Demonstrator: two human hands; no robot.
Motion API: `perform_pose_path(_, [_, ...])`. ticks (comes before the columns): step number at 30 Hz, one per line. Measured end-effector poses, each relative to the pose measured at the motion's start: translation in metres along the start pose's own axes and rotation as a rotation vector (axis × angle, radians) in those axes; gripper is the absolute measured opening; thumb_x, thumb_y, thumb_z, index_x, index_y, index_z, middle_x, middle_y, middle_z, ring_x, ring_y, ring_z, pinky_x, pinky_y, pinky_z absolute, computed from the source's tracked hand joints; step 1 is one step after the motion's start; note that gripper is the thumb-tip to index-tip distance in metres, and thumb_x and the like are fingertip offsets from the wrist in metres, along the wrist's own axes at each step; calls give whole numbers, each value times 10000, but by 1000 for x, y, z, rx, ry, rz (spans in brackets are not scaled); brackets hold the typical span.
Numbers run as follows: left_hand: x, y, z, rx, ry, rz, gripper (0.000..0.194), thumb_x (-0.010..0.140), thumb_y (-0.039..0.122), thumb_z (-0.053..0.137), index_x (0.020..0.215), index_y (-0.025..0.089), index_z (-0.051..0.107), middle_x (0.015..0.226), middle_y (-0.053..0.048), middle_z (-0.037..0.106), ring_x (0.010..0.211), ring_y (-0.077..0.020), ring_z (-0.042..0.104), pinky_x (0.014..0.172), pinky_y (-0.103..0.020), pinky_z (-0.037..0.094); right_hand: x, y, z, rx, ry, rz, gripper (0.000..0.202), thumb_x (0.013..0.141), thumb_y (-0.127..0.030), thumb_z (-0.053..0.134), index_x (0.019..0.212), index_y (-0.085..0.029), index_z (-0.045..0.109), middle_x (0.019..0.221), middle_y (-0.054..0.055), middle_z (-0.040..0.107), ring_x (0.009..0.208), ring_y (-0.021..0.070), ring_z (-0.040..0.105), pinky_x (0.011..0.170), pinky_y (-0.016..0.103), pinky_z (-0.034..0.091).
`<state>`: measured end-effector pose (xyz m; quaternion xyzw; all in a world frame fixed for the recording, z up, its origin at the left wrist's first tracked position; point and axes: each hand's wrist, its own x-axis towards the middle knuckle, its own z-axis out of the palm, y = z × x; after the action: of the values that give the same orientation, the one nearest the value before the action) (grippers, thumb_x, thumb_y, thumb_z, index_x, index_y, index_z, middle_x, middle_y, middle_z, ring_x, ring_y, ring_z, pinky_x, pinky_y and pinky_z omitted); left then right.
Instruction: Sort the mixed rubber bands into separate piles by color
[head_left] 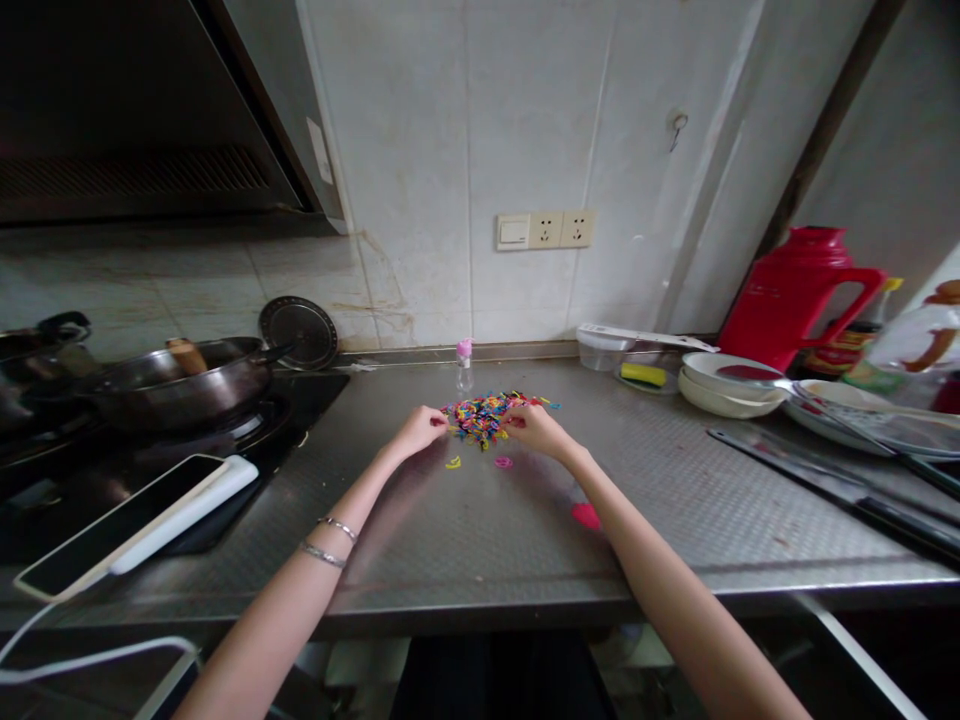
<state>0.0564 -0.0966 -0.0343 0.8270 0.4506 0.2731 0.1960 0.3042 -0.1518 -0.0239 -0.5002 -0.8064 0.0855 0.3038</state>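
Observation:
A heap of small, many-coloured loops that look like rubber bands (480, 412) lies on the metal counter (420, 560). At the heap's left edge is my left hand (424, 430), its fingertips pinched together. My right hand (537, 430) reaches to the right edge, also with fingers closed in a pinch. Whatever either hand holds is too small to make out. Just in front of the heap sit a little yellow cluster (453, 463) and a little pink cluster (503, 462) of loops. Behind it stands a small clear bottle (464, 368) with a pink cap.
A bright pink object (585, 515) lies beside my right forearm. On the left are a phone (120, 520), a white device and a pan (180, 385) on the stove. To the right stand bowls (731, 385), a long knife (810, 480) and a red thermos jug (787, 300).

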Motion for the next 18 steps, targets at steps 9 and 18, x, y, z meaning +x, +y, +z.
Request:
perform_pose_path(9, [-9,21,-20,-177,-215,16,235,677,292,583,772,107,693,739,-62,675,669,-145,579,649,-232,419,-2,-11,6,-100,-125,18,202,714,-184,484,775,-166,676,711,26,650,619,110,544,569,182,352])
perform_pose_path(18, [-13,25,-13,-191,-377,22,242,628,250,614,818,122,691,713,-37,660,642,-126,552,604,-213,398,-3,-24,17,-251,-172,57,250,729,-391,540,872,-226,663,835,29,672,767,156,593,637,197,387])
